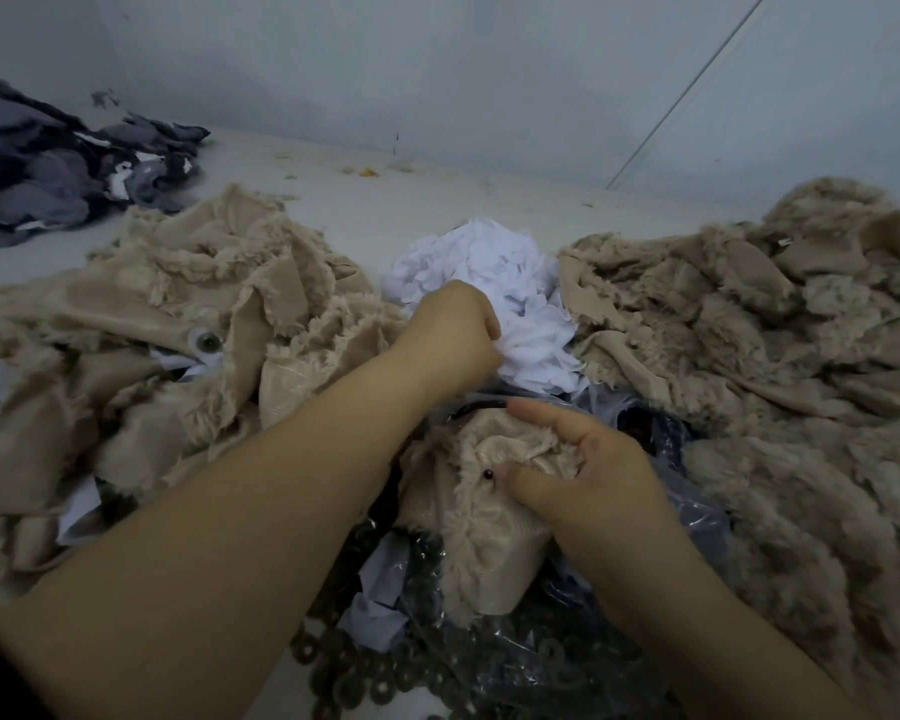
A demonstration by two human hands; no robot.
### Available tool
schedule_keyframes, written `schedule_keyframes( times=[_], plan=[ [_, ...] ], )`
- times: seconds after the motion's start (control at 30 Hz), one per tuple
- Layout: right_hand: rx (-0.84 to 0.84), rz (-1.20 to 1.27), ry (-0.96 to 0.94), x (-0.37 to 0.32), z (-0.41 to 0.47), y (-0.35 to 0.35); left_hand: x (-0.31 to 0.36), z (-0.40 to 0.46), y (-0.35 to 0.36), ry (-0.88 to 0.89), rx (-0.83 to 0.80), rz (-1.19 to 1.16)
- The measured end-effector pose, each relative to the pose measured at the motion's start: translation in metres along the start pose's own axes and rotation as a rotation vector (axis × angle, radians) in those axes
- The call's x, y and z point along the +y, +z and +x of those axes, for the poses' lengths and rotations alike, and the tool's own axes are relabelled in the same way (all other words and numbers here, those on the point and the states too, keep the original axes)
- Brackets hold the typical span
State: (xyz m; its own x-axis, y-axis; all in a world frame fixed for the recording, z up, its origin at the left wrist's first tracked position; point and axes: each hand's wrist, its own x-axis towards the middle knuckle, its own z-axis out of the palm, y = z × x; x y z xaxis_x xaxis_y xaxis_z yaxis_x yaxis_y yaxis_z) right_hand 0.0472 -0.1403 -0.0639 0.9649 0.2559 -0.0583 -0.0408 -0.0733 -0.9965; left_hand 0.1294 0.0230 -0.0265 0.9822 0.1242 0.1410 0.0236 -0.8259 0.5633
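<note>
Where the table (437, 200) runs back to the wall, at ten o'clock, a heap of dark grey scraps (48, 168) lies well apart from the work. At nine o'clock spreads the left plush pile (178, 304), beige and frayed, with a round plastic eye (208, 341) set in one of its pieces. The left hand (450, 337) reaches across to the centre, fingers curled tight and gripping a tuft of the white scraps (489, 272) at that heap's seven o'clock edge. At six o'clock from the white heap, the right hand (593, 480) holds the small plush piece (479, 537). Its thumb presses the front just beside a small black bead (487, 475) and its forefinger arches over the top; the other fingers are hidden behind the piece. The piece sits on a clear plastic bag (697, 511), with dark rings (365, 678) spilling at six o'clock by the bottom edge. At three o'clock the right plush pile (775, 356) touches the white scraps.
</note>
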Motion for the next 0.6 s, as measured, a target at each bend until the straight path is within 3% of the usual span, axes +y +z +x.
schedule_keyframes(
  times=[0.1,0.23,0.47,0.6],
  plan=[
    [-0.001,-0.020,-0.008,0.001,0.000,0.002,-0.001,-0.002,-0.010,-0.012,-0.016,-0.098],
    [0.010,-0.058,-0.003,0.002,-0.002,0.006,0.006,-0.002,-0.003,0.093,-0.023,0.105],
    [0.003,-0.028,-0.019,0.003,0.000,0.002,0.011,0.004,0.008,-0.001,0.114,-0.267],
    [0.016,-0.071,-0.068,-0.002,0.004,-0.001,0.012,-0.005,0.004,0.003,0.077,-0.459]
  ],
)
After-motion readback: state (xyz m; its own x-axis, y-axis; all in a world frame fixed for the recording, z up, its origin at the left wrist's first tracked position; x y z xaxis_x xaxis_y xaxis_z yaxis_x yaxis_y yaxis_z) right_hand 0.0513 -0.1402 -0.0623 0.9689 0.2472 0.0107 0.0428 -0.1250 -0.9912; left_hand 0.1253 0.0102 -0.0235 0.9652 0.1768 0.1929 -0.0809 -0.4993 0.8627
